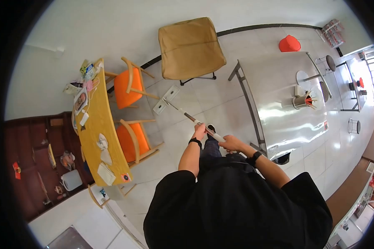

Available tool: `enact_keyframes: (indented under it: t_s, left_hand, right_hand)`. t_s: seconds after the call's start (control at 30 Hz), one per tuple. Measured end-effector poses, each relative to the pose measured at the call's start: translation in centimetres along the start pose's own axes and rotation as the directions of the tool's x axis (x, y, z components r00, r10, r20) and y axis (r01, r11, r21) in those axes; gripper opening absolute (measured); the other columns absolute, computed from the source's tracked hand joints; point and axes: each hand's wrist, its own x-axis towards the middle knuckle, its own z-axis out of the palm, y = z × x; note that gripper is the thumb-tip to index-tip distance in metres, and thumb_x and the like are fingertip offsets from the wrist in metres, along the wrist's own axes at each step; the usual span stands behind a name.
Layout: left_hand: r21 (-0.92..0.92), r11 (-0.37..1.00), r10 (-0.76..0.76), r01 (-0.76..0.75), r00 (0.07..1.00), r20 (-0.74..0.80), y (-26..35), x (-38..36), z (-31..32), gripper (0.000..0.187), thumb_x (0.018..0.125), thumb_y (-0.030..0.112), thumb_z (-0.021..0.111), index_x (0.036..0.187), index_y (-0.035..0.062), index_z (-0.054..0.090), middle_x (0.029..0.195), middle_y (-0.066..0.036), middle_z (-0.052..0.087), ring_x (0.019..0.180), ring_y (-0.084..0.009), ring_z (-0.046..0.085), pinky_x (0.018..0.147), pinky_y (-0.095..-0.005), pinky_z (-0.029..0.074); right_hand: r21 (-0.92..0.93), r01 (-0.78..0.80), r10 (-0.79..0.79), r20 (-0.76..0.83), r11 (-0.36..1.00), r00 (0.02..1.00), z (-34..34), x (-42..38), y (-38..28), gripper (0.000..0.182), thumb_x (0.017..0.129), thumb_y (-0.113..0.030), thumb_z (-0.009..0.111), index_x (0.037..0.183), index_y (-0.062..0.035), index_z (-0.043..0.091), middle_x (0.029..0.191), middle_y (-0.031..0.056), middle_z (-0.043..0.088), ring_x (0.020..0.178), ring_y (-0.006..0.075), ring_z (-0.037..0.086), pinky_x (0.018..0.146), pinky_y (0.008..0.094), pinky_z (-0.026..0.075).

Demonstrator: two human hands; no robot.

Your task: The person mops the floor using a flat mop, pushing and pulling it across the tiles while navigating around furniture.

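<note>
A flat mop (166,100) with a long handle reaches forward and left from my body. Its pale rectangular head lies on the tiled floor, close to the legs of an orange chair (128,88). My left hand (200,131) is wrapped round the handle partway along. Nearer my waist, my right hand (232,143) is closed round the pale upper end of the handle. Both wrists carry dark bands.
On the left stands a wooden desk (96,124) with papers and cloths, plus a second orange chair (133,141). A brown covered piece (191,50) stands ahead by the wall. To the right is a steel table (274,83) holding a chopstick container (300,102); a red bucket (289,44) sits beyond.
</note>
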Motion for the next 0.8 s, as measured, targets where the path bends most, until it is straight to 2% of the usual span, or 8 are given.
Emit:
enact_keyframes:
  t_s: [0.1, 0.2, 0.33, 0.4, 0.47, 0.57, 0.67, 0.8]
  left_hand:
    - [0.077, 0.997, 0.024, -0.015, 0.993, -0.120, 0.9, 1.5, -0.9, 0.022, 0.079, 0.010, 0.047, 0.093, -0.0061, 0.040, 0.083, -0.015, 0.050, 0.060, -0.0233, 0.053, 0.050, -0.0353, 0.048]
    - [-0.277, 0.958, 0.002, -0.072, 0.970, -0.243, 0.6, 1.4, -0.5, 0.020, 0.080, 0.012, 0.046, 0.088, -0.0061, 0.042, 0.074, -0.016, 0.051, 0.048, -0.0231, 0.051, 0.042, -0.0334, 0.043]
    - [-0.064, 0.997, 0.012, -0.033, 0.956, -0.293, 0.0, -0.3, -0.8, 0.019, 0.081, 0.016, 0.044, 0.080, -0.0033, 0.044, 0.062, -0.012, 0.051, 0.048, -0.0208, 0.050, 0.042, -0.0328, 0.040]
    - [-0.001, 0.998, 0.068, -0.069, 0.993, -0.100, -1.2, -0.9, -1.1, 0.021, 0.081, 0.019, 0.043, 0.072, 0.0003, 0.043, 0.054, -0.008, 0.047, 0.045, -0.0192, 0.047, 0.043, -0.0324, 0.039]
    - [-0.107, 0.993, 0.041, -0.054, 0.992, -0.120, -2.6, -1.6, 0.1, 0.018, 0.082, 0.017, 0.042, 0.076, 0.0002, 0.041, 0.057, -0.008, 0.045, 0.048, -0.0180, 0.046, 0.045, -0.0306, 0.040]
    - [-0.249, 0.968, -0.032, 0.004, 0.994, -0.108, -4.9, -3.3, 2.8, 0.013, 0.083, 0.013, 0.040, 0.079, 0.0012, 0.037, 0.061, -0.007, 0.043, 0.050, -0.0157, 0.043, 0.046, -0.0278, 0.040]
    - [-0.355, 0.935, -0.031, 0.013, 0.999, -0.045, -8.3, -4.8, 6.6, 0.016, 0.080, 0.015, 0.041, 0.069, 0.0032, 0.040, 0.049, -0.007, 0.041, 0.044, -0.0190, 0.043, 0.043, -0.0334, 0.040]
    - [-0.032, 0.999, -0.011, 0.017, 0.984, 0.180, -15.9, -5.4, 9.9, 0.015, 0.076, 0.012, 0.042, 0.064, 0.0034, 0.045, 0.058, -0.009, 0.046, 0.052, -0.0207, 0.046, 0.049, -0.0324, 0.040]
  right_hand:
    - [0.090, -0.035, 0.029, 0.073, 0.995, 0.997, 0.8, 1.4, -2.0, 0.028, 0.075, -0.024, 0.052, 0.074, 0.0033, 0.050, 0.056, 0.0061, 0.051, 0.042, 0.0136, 0.050, 0.036, 0.0275, 0.041]
    - [0.315, -0.145, 0.090, 0.184, 0.938, 0.979, 0.9, 1.1, -3.0, 0.026, 0.077, -0.025, 0.052, 0.073, -0.0001, 0.048, 0.058, 0.0051, 0.050, 0.043, 0.0126, 0.048, 0.035, 0.0258, 0.039]
    - [0.526, -0.259, 0.095, 0.319, 0.810, 0.943, 1.5, 0.5, -1.9, 0.025, 0.079, -0.026, 0.052, 0.080, -0.0015, 0.046, 0.062, 0.0045, 0.049, 0.044, 0.0112, 0.046, 0.035, 0.0231, 0.037]
    - [0.557, -0.280, 0.064, 0.375, 0.782, 0.925, 1.9, -0.3, -0.6, 0.026, 0.079, -0.026, 0.053, 0.082, -0.0010, 0.045, 0.063, 0.0048, 0.048, 0.044, 0.0109, 0.046, 0.035, 0.0229, 0.037]
    - [0.470, -0.204, 0.075, 0.279, 0.859, 0.957, 1.9, -1.4, 0.8, 0.028, 0.079, -0.026, 0.053, 0.087, 0.0002, 0.043, 0.066, 0.0057, 0.046, 0.044, 0.0102, 0.044, 0.035, 0.0219, 0.036]
    - [0.521, -0.235, 0.089, 0.290, 0.821, 0.953, 0.2, -4.0, 3.4, 0.029, 0.079, -0.025, 0.053, 0.088, 0.0010, 0.043, 0.068, 0.0066, 0.046, 0.045, 0.0097, 0.044, 0.035, 0.0212, 0.035]
    - [0.593, -0.217, 0.058, 0.275, 0.775, 0.960, -2.1, -7.6, 7.3, 0.030, 0.079, -0.026, 0.053, 0.089, 0.0014, 0.043, 0.067, 0.0060, 0.046, 0.045, 0.0094, 0.043, 0.034, 0.0204, 0.034]
    - [0.652, -0.230, 0.044, 0.289, 0.722, 0.956, -4.9, -13.4, 13.9, 0.026, 0.082, -0.025, 0.049, 0.085, 0.0001, 0.043, 0.065, 0.0044, 0.046, 0.041, 0.0085, 0.041, 0.032, 0.0200, 0.032]
